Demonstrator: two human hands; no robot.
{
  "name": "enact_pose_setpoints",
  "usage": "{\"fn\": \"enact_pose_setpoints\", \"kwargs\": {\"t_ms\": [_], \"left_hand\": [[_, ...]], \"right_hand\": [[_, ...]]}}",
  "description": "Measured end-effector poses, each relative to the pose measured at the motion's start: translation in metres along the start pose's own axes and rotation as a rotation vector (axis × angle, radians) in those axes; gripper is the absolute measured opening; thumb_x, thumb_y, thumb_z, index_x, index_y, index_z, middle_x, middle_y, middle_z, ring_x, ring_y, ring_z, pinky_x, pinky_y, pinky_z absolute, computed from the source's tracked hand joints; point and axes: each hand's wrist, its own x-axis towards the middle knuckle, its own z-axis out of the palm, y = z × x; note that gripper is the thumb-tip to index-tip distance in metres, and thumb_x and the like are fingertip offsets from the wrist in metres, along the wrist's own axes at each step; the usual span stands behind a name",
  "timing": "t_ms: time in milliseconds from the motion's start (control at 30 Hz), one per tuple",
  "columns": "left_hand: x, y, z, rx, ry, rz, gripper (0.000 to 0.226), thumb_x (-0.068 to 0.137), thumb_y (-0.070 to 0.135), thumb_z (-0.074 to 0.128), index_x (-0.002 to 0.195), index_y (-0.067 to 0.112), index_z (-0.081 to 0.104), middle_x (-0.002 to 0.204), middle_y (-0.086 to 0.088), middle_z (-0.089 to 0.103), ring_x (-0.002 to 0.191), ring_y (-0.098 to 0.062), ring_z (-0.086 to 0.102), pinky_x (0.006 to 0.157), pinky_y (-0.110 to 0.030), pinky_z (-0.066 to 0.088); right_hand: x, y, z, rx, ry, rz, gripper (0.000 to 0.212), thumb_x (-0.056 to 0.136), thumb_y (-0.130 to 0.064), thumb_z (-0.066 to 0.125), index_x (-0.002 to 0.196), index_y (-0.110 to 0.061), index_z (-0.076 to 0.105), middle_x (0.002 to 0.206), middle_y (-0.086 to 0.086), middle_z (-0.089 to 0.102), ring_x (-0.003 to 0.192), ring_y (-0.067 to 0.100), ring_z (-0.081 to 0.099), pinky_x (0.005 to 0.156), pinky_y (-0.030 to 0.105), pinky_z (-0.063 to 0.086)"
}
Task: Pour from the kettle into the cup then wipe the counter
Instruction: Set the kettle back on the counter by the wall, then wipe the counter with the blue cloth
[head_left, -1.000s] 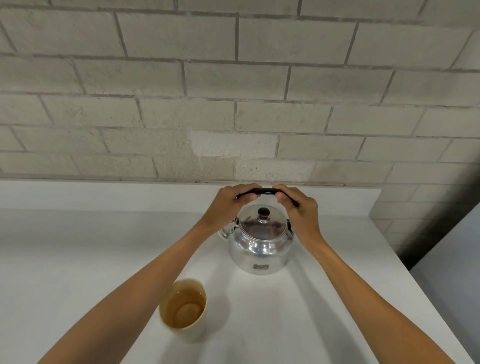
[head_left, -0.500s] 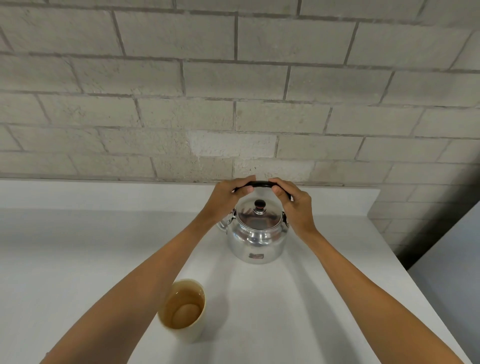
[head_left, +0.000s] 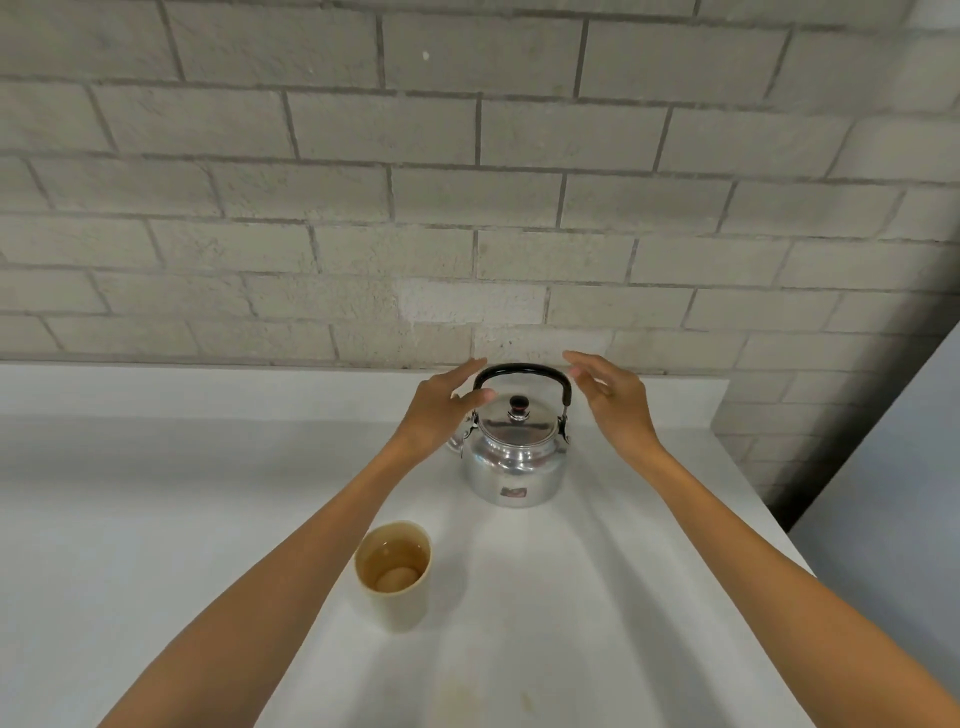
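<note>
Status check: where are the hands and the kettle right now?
Left hand and right hand open, flanking the handle. Kettle upright on counter, lid on. Cup holds liquid. No cloth in view.

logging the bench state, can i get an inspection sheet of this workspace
surface: white counter, faint yellowish stains near the front edge
job's things: shiny metal kettle with black handle upright, lid on; beige cup in front of it, liquid inside
clutter: nothing seen; no wiping cloth in view
hands: left hand and right hand open, either side of the handle, holding nothing
cables: nothing seen
surroundings: grey block wall behind
</note>
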Motion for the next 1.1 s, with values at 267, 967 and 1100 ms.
{"fn": "enact_pose_setpoints", "kwargs": {"t_ms": [267, 967, 1100], "left_hand": [[-0.114, 0.027, -0.025, 0.1, 0.099, 0.132, 0.025, 0.085, 0.024, 0.064, 0.11, 0.026, 0.065, 0.13, -0.001, 0.059, 0.115, -0.013, 0.055, 0.098, -0.027, 0.043], [-0.344, -0.068, -0.072, 0.267, 0.285, -0.249, 0.011, 0.085, 0.013, 0.064, 0.095, 0.016, 0.069, 0.105, -0.005, 0.066, 0.093, -0.021, 0.058, 0.078, -0.025, 0.042], [-0.359, -0.081, -0.082, 0.365, 0.315, -0.363, 0.016, 0.085, 0.014, 0.065, 0.101, 0.016, 0.067, 0.118, -0.007, 0.062, 0.109, -0.027, 0.053, 0.089, -0.043, 0.045]], "right_hand": [[-0.092, -0.065, -0.001, 0.211, -0.098, 0.002, 0.021, 0.091, -0.006, 0.057, 0.097, -0.021, 0.069, 0.087, 0.001, 0.072, 0.076, 0.008, 0.067, 0.075, 0.017, 0.053], [-0.268, -0.089, 0.195, 0.102, -0.43, 0.297, 0.014, 0.086, -0.005, 0.058, 0.097, -0.007, 0.067, 0.096, 0.007, 0.068, 0.087, 0.015, 0.062, 0.08, 0.026, 0.051], [-0.262, -0.089, 0.231, 0.002, -0.451, 0.293, 0.015, 0.085, -0.005, 0.059, 0.099, -0.005, 0.065, 0.105, 0.01, 0.068, 0.097, 0.021, 0.062, 0.08, 0.023, 0.046]]}}
